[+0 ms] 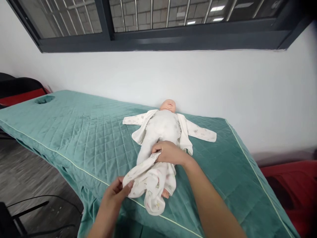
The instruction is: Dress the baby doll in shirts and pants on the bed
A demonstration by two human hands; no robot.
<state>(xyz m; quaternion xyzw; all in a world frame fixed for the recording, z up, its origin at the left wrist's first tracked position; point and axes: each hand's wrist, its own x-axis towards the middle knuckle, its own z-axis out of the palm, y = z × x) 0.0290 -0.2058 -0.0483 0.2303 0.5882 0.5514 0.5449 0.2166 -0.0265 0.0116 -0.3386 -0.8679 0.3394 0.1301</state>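
Head view: I'm pinching the near edge of a patterned garment [148, 180] in the left hand [112, 195]; the right hand [170, 152] is gripping its upper edge, apparently so the cloth is stretching between them. It's lying bunched over the doll's [162, 124] lower legs, a foot [165, 193] showing. Beyond, an open jacket [201, 131] is spreading beneath the doll, probably leaving its front reachable. Green bed cover [81, 125] is supporting everything.

White top [201, 132], approx. 3 o'clock: sm. prints, can't read any wds.
White cloth [155, 180], 6 o'clock: tiny prints, too sm. to read.
Green cover [74, 132], 9 o'clock: no wds or nos. seen.
Window frame [173, 41], 12 o'clock: no wds either.
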